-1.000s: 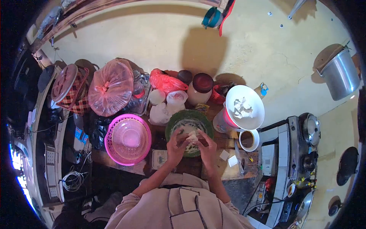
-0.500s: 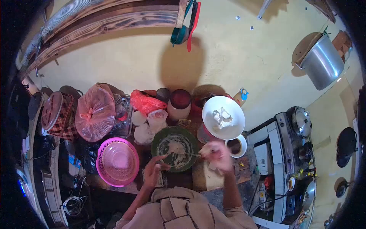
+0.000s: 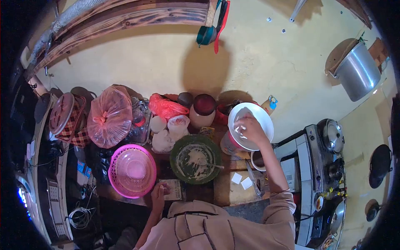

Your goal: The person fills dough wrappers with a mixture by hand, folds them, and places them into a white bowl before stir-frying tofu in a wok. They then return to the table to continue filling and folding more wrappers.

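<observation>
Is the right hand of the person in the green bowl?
No, the right hand is inside the white bowl, beyond the green bowl.

To your right, a metal pot [image 3: 358, 75] hangs on the wall [image 3: 266, 62], and a lidded pan [image 3: 333, 136] sits on the stove [image 3: 312, 139]. To your left is a coiled cable [image 3: 80, 219].

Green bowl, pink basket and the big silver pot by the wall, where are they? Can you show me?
Green bowl [image 3: 174, 157]: head view, on its left inner side.
Pink basket [image 3: 111, 171]: head view, on its left rim.
Silver pot [image 3: 359, 74]: head view, on its shiny side.
</observation>
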{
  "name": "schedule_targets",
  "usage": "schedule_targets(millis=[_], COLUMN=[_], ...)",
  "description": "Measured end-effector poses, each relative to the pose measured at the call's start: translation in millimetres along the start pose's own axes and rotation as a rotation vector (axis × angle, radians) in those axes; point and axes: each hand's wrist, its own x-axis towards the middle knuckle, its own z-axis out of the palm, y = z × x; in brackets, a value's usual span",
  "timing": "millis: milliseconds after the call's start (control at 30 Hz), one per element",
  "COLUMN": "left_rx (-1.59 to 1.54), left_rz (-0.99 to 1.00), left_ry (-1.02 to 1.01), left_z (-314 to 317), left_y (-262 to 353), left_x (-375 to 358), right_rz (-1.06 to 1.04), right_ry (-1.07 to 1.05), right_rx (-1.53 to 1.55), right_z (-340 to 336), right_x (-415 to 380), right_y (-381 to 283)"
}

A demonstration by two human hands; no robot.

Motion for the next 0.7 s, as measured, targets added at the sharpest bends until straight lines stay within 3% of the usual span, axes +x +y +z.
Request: schedule_targets(millis=[100, 200, 300, 400, 500, 600, 700], left_rx=[0.006, 0.055, 0.457, 0.408, 0.526, 0.441, 0.343], left_rz=[-0.018, 0.047, 0.101, 0.162, 0.198, -0.031, -0.092], left_ry=[-0.013, -0.062, -0.195, -0.329, -0.493, -0.569, -0.746], left_z=[3, 17, 20, 31, 33, 50, 66], left_y=[0, 26, 21, 17, -5, 28, 7], left_x=[-4, -6, 1, 11, 20, 11, 5], right_rz=[0.13, 0.243, 0.214, 0.342, 0.494, 0.641, 0.831], right_ry=[0.217, 0.289, 0.166, 0.14, 0.229, 0.248, 0.266], right_rx=[0.125, 0.372, 0.385, 0.572, 0.463, 0.398, 0.235], right_z=[-27, -50, -41, 20, 78, 109, 124], right_x=[-8, -42, -91, -143, -193, -243, -295], right_y=[-38, -82, -113, -108, -104, -106, -106])
